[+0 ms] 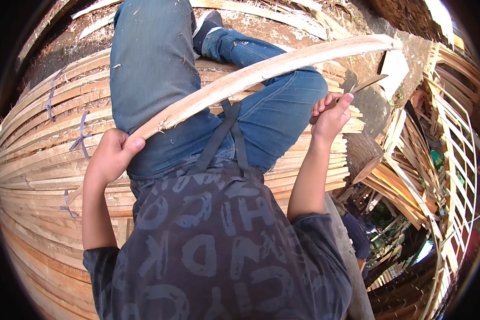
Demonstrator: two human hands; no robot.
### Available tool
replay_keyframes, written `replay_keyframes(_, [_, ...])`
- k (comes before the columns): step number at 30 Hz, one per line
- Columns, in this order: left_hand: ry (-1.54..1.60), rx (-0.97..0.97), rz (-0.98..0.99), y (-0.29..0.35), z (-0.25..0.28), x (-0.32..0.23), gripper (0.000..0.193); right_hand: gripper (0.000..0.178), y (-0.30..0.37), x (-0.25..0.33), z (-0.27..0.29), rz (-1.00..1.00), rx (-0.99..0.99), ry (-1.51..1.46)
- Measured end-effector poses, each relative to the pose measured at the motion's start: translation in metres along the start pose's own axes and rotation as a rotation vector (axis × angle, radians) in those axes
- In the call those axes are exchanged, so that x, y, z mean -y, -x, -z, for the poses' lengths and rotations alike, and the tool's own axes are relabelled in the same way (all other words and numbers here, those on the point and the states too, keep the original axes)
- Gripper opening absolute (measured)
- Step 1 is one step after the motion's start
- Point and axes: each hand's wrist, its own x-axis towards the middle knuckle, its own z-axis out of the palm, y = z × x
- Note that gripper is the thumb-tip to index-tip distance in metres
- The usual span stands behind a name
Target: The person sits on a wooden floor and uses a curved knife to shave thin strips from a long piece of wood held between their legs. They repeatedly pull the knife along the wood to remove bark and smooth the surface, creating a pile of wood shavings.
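Note:
My left hand (112, 154) is closed on the near end of a long, pale wooden strip (261, 72), its thumb along the top. From there the strip rises across my lap to the upper right, where its far end lies near a stump. In my right hand (330, 114) is a knife (369, 84), gripped by its brown handle above my right knee. The blade points up and to the right, below the strip and apart from it. Dark straps (218, 136) cross over my lap.
I sit on stacked wooden slats (42, 160), some tied with purplish bands (80, 137). A cut log (362, 160) lies to my right. Beyond are loose wood strips (397, 192) and a pale lattice (461, 160). Shavings (298, 32) litter the ground ahead.

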Motion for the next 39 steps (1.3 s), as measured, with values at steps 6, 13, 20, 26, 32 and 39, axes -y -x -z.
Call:
replay_keyframes(6, [-0.218,-0.301,-0.009,0.012,-0.021,-0.021,0.067,0.05,0.032,0.032,-0.01,0.38,0.417,0.736])
replay_keyframes(13, [-0.292,-0.369,0.034,0.014,-0.03,-0.028,0.071,0.049,0.042,0.042,-0.033,0.563,0.384,1.165])
replay_keyframes(20, [-0.303,-0.371,0.066,0.013,-0.032,-0.033,0.072,0.05,0.038,0.037,-0.036,0.62,0.368,1.16])
replay_keyframes(26, [-0.342,-0.405,0.038,0.013,-0.034,-0.03,0.073,0.051,0.002,0.03,-0.021,0.46,0.113,1.17])
replay_keyframes(32, [-0.338,-0.378,0.064,0.01,-0.03,-0.034,0.073,0.056,-0.016,0.036,0.014,0.32,0.076,1.007])
replay_keyframes(39, [-0.321,-0.389,0.04,0.011,-0.033,-0.031,0.073,0.047,0.027,0.012,-0.03,0.502,0.293,1.016])
